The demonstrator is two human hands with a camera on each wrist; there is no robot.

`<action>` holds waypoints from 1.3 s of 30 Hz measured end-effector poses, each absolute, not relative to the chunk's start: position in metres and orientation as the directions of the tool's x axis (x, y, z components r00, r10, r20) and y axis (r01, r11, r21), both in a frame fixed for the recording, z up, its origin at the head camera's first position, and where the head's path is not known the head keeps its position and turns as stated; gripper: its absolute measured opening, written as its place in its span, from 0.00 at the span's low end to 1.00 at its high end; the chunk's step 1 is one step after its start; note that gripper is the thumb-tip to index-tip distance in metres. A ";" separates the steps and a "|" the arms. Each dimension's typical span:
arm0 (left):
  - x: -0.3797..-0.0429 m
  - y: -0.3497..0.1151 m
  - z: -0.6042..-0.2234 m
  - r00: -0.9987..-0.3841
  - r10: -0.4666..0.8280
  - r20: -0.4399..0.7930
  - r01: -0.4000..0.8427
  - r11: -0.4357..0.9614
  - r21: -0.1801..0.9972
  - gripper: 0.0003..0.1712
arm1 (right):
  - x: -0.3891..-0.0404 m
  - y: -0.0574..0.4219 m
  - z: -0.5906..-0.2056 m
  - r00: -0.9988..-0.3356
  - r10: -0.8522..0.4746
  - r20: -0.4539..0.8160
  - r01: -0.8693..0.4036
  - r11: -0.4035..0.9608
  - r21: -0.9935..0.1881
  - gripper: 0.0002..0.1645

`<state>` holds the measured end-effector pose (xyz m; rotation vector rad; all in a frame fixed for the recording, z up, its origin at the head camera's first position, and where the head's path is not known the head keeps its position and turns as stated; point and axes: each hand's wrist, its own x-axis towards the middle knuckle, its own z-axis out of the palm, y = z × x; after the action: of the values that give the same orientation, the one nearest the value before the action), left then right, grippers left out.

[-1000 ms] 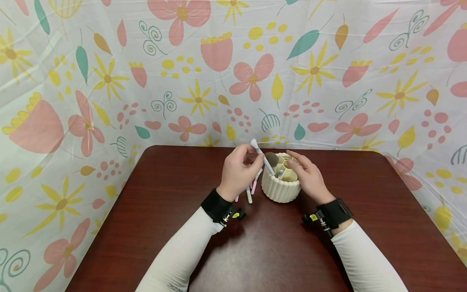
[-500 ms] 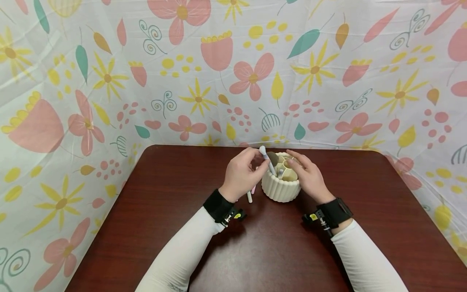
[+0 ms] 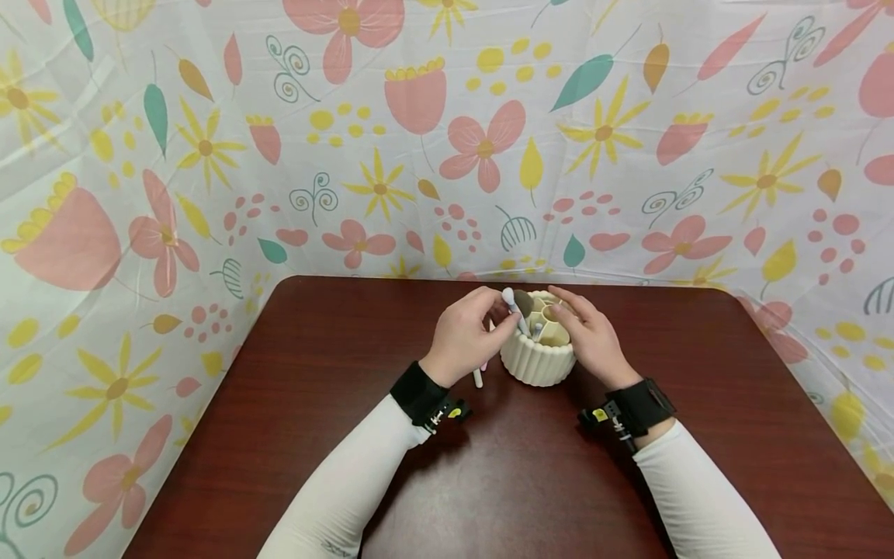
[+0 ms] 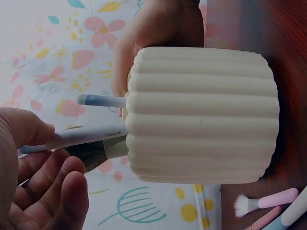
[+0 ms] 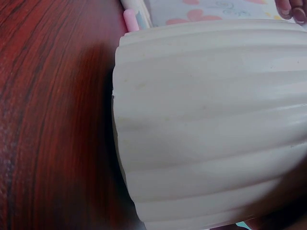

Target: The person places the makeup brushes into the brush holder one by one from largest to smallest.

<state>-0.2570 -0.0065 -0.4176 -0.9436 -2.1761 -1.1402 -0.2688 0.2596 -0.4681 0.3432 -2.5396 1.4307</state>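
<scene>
A person's left hand (image 3: 466, 334) pinches a pale blue-and-white brush (image 4: 91, 136) between thumb and fingers, its lower end inside the rim of a ribbed cream cup (image 3: 536, 365) on a dark red table (image 3: 314, 388). The right hand (image 3: 597, 341) rests against the cup, thumb and forefinger spread at the rim. A dark-bristled brush (image 4: 93, 157) and a small blue-tipped brush (image 4: 103, 100) stand inside; a pink brush (image 4: 279, 197) lies nearby.

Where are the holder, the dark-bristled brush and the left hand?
Holder (image 3: 538, 365): head view, ribbed outer wall.
Dark-bristled brush (image 4: 94, 156): left wrist view, bristles.
Left hand (image 3: 462, 336): head view, back of the hand.
</scene>
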 end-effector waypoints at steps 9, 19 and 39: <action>-0.257 -0.008 -0.419 -0.625 0.361 0.692 0.776 0.386 0.499 0.06 | -0.269 0.259 -0.467 -0.953 -0.102 0.286 -0.298 0.502 -0.812 0.34; -0.257 -0.008 -0.419 -0.626 0.373 0.685 0.778 0.370 0.509 0.07 | -0.269 0.260 -0.467 -0.958 -0.100 0.271 -0.283 0.502 -0.817 0.35; -0.254 -0.005 -0.417 -0.568 0.362 0.739 0.820 0.327 0.470 0.08 | -0.266 0.258 -0.464 -0.955 -0.102 0.279 -0.292 0.496 -0.818 0.35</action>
<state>-0.2545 -0.0051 -0.4168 -1.0369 -2.0855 -1.1784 -0.2659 0.2577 -0.4637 0.3402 -2.5443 1.4475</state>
